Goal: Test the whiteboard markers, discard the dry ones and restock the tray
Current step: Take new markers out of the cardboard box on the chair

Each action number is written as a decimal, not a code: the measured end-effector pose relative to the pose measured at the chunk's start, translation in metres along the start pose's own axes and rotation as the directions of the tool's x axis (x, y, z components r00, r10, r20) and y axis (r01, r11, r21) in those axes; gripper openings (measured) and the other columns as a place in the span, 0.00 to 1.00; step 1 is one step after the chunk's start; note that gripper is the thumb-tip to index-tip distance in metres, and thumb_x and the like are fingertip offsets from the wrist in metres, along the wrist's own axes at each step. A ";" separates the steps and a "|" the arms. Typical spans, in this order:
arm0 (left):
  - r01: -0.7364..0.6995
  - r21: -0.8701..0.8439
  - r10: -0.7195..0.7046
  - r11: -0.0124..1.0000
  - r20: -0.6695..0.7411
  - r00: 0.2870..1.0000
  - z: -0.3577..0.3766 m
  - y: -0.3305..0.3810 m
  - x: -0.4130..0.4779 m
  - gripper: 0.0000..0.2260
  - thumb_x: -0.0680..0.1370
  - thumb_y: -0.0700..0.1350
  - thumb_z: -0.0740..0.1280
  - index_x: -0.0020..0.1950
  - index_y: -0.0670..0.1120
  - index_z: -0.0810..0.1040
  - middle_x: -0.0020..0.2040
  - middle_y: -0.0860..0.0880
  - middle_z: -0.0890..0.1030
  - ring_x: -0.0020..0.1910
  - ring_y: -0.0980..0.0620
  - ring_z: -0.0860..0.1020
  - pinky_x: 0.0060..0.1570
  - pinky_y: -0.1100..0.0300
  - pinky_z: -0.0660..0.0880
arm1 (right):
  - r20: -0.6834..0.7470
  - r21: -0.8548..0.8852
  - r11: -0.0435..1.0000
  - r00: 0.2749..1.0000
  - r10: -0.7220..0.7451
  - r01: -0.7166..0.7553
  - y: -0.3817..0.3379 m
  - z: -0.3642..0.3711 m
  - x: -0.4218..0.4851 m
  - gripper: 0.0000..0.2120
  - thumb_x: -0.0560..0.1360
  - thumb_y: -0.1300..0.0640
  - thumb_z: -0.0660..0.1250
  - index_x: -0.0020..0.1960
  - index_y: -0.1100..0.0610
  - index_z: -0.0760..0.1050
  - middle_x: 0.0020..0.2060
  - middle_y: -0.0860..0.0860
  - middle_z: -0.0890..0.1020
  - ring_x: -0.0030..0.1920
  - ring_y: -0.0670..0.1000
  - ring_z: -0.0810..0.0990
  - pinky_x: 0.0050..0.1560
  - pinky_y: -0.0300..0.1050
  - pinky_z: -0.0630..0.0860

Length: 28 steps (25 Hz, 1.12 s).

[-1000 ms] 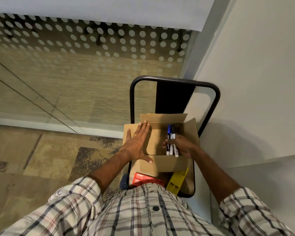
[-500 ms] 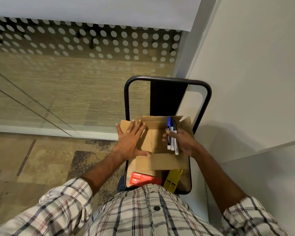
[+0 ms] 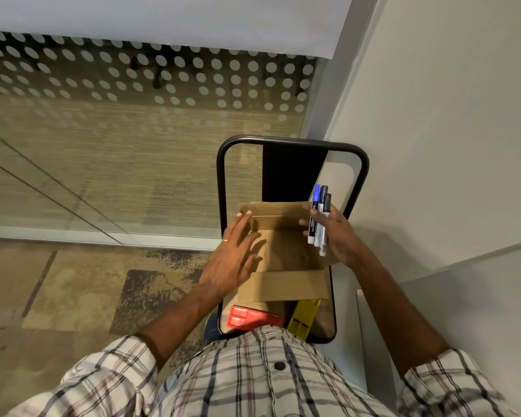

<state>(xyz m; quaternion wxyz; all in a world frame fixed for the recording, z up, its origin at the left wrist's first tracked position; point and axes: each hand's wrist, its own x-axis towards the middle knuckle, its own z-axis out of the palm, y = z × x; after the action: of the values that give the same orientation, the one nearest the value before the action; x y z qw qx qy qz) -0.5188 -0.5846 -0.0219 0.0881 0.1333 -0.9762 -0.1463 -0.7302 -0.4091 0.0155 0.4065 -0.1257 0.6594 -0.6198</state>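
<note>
An open cardboard box [image 3: 286, 284] sits on a black cart [image 3: 292, 142] below me. My right hand [image 3: 336, 236] grips three whiteboard markers [image 3: 319, 221], one with a blue cap and two with dark caps, caps pointing away from me, above the box's right side. My left hand [image 3: 233, 254] lies flat with straight fingers on the box's left flap. The inside of the box looks bare where it shows.
A red plastic organizer [image 3: 253, 319] and a yellow one [image 3: 303, 319] lie on the cart near my body. A glass partition [image 3: 118, 145] with white dots stands ahead and to the left, a white wall [image 3: 448, 130] rises close on the right. Patterned carpet [image 3: 88, 290] covers the floor.
My right hand has lifted the three markers up and to the right, out of the box. My left hand has stayed flat on the left flap.
</note>
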 end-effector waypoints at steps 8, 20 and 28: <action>0.036 -0.211 0.027 0.977 0.289 0.957 0.009 0.013 -0.010 0.36 0.81 0.65 0.61 0.82 0.48 0.55 0.82 0.48 0.58 0.75 0.47 0.68 0.71 0.52 0.70 | -0.250 -0.426 0.902 0.967 -0.041 -0.072 -0.019 -0.007 0.004 0.18 0.84 0.49 0.61 0.70 0.56 0.68 0.52 0.57 0.80 0.48 0.54 0.82 0.41 0.43 0.79; 0.164 -0.168 -0.122 0.972 0.233 0.965 -0.005 -0.018 0.040 0.42 0.78 0.63 0.67 0.83 0.49 0.49 0.81 0.55 0.32 0.81 0.44 0.54 0.68 0.45 0.74 | -0.445 -0.212 0.965 0.894 0.045 -0.154 -0.012 0.002 -0.021 0.17 0.84 0.50 0.60 0.70 0.54 0.70 0.56 0.54 0.79 0.44 0.47 0.79 0.41 0.45 0.76; 0.094 -0.094 -0.091 0.991 0.036 0.995 -0.011 -0.023 0.042 0.21 0.80 0.65 0.59 0.58 0.53 0.82 0.74 0.51 0.71 0.76 0.49 0.62 0.68 0.41 0.71 | -0.384 -0.221 0.952 0.916 0.116 -0.213 0.033 0.024 -0.030 0.09 0.84 0.51 0.60 0.62 0.51 0.69 0.46 0.50 0.78 0.45 0.47 0.78 0.45 0.44 0.78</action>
<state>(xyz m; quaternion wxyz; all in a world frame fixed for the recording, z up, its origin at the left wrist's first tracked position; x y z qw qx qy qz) -0.5511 -0.6209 -0.0135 0.0719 0.1715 -0.9622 -0.1989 -0.6831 -0.3996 -0.0006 0.3075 -0.0033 0.8068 -0.5045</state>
